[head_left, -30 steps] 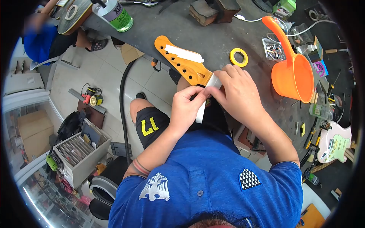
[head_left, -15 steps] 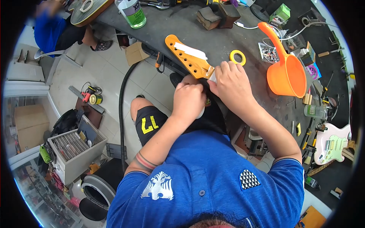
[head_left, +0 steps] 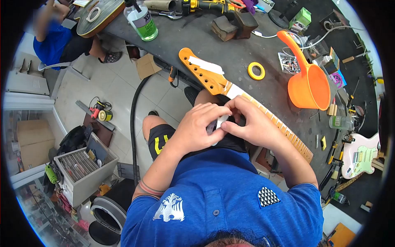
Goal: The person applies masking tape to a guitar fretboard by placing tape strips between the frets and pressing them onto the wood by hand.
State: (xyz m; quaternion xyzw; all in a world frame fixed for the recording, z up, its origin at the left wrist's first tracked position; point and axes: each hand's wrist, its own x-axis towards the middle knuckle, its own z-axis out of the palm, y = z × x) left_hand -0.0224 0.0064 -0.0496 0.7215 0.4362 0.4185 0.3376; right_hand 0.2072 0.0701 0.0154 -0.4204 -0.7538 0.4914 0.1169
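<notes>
My left hand is curled around a small white roll-like thing in front of my lap; its kind is partly hidden by my fingers. The fingers of my right hand pinch at its upper edge, so both hands meet on it. Just beyond them a guitar neck lies slantwise along the bench edge. Its orange headstock has a row of holes and a white strip over its face. Another white piece covers the fretboard beside the nut.
On the dark bench are a yellow tape roll, an orange dipper, a spray bottle and dark blocks. A pinkish guitar body lies at right. Another person sits at upper left near a guitar.
Both hands have drawn back from the nut end of the neck toward my body and come together on the white roll-like thing. The fretboard, previously covered by my right hand and arm, now shows.
</notes>
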